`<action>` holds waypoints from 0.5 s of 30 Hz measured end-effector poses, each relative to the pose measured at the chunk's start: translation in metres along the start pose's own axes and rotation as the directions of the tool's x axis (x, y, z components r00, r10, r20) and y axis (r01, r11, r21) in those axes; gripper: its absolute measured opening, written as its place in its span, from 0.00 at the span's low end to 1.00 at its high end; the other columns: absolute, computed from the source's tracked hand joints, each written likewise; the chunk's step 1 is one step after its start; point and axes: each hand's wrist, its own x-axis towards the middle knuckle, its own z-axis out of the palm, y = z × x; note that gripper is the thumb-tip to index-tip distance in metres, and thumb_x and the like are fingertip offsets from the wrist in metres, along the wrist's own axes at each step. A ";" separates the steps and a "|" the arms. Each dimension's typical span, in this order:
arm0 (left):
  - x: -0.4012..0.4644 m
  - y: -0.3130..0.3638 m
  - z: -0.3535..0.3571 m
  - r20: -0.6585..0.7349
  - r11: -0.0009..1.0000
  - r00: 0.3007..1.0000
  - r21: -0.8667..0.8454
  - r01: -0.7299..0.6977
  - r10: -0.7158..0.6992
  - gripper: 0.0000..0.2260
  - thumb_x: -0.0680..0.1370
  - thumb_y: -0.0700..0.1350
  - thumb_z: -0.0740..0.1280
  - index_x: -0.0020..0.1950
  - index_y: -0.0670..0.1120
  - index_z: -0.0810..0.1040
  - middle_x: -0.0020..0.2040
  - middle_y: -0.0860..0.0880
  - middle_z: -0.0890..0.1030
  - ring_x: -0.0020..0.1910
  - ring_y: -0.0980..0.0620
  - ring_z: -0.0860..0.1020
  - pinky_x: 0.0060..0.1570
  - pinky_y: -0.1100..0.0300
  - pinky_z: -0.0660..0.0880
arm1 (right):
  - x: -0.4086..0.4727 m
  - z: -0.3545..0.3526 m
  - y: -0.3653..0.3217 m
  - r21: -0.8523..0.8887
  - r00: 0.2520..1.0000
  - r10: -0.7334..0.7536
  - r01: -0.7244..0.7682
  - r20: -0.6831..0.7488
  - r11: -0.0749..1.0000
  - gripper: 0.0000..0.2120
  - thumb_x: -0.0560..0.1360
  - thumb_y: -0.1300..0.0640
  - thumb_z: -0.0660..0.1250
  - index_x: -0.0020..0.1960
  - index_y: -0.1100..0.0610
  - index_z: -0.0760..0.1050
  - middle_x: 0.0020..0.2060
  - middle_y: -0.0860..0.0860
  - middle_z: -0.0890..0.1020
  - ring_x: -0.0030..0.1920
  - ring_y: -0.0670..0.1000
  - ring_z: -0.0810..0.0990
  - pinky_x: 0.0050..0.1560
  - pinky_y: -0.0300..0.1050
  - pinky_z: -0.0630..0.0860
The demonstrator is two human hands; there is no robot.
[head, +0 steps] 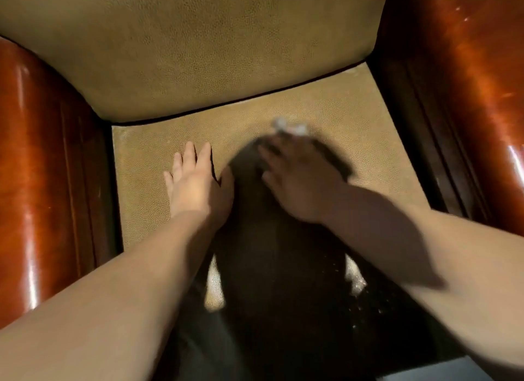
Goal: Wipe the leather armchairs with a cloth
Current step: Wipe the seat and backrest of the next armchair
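Note:
I look down into a leather armchair with a tan grained seat (158, 159) and a tan backrest (198, 54). My left hand (195, 182) lies flat on the seat, fingers straight and slightly spread. My right hand (297, 176), in shadow and motion-blurred, presses a pale cloth (289, 128) onto the seat; only a whitish bit of cloth pokes out beyond the fingertips. How the right fingers lie on the cloth is too blurred to tell.
Glossy reddish-brown armrests rise on the left (42, 182) and right (467, 83). A dark seam (226, 105) separates seat and backrest. My own dark shadow covers the seat's middle and front edge (283, 267).

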 end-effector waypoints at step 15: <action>0.020 0.024 0.027 -0.206 0.993 0.972 0.038 -0.108 0.114 0.31 0.80 0.59 0.57 0.83 0.53 0.64 0.85 0.46 0.61 0.83 0.40 0.57 0.82 0.40 0.52 | 0.026 -0.014 0.048 -0.033 0.998 -0.056 0.056 -0.010 0.998 0.28 0.83 0.45 0.50 0.78 0.59 0.68 0.76 0.58 0.71 0.76 0.59 0.67 0.78 0.57 0.61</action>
